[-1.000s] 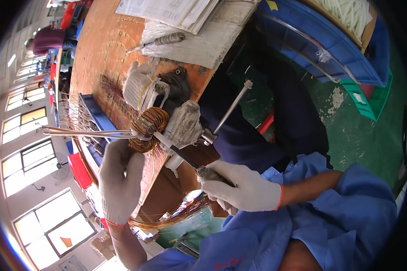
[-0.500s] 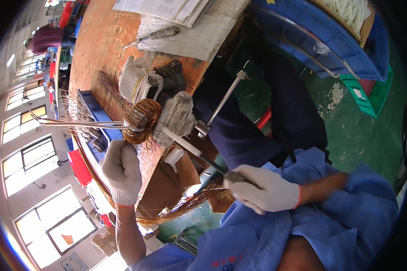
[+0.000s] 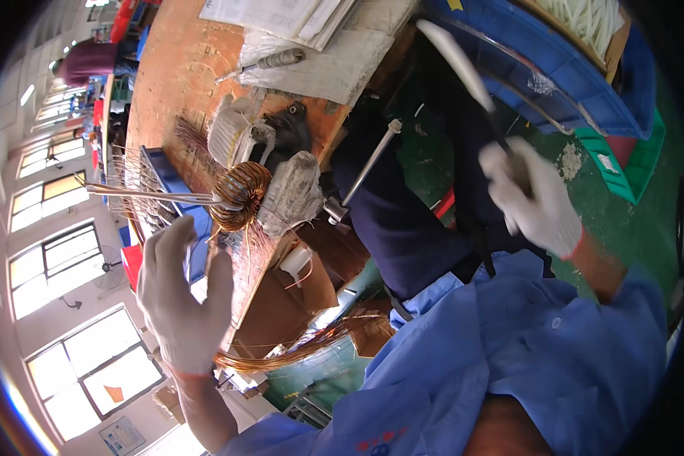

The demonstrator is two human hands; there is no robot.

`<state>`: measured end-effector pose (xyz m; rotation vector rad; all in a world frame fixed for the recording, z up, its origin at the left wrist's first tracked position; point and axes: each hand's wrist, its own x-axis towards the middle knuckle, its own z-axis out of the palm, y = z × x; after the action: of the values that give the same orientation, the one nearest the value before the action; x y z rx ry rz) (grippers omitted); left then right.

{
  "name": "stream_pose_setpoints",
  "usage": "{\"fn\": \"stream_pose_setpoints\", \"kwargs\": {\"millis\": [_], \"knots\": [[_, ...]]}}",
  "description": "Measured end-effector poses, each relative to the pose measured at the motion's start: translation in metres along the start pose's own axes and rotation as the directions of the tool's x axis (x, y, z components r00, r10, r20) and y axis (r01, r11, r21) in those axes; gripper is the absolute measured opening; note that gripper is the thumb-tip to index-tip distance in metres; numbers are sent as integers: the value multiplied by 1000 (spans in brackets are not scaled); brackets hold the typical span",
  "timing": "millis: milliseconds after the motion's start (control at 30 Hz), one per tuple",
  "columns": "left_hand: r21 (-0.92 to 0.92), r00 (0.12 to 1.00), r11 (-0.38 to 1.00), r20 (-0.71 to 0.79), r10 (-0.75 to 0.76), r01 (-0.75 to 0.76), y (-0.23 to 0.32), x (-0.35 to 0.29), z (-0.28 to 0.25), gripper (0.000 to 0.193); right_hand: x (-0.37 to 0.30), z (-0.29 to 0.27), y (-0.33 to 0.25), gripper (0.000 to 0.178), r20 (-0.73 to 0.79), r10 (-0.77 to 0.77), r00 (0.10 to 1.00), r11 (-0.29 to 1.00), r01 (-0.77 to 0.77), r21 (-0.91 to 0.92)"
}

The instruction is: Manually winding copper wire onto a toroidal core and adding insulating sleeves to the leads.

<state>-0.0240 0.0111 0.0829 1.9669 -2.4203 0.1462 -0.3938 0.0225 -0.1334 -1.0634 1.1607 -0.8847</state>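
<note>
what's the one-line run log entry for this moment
left hand: open, near copper-wound coil | right hand: gripping tool with white end | coil: beside worn whitish block

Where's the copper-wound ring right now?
In the head view, the copper-wound ring sits left of centre, beside the whitish block on its right, and above and to the right of the gloved left hand.
</note>
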Motion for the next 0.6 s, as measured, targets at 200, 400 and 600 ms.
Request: {"fn": "stream_pose_setpoints", "kwargs": {"millis": [200,400,600], "knots": [[265,928,889,129,350,-373,68,39,-14,66,162,86,-89,32,253,-510,822,602,551,-577],[446,856,773,460,235,-452,56,101,-23,70,132,118,-86,13,107,-891,441,318,776,-545],[195,805,906,553,215,-376,47,103,-7,54,25,144,-33,16,275,-177,945,982,187,-11]]}}
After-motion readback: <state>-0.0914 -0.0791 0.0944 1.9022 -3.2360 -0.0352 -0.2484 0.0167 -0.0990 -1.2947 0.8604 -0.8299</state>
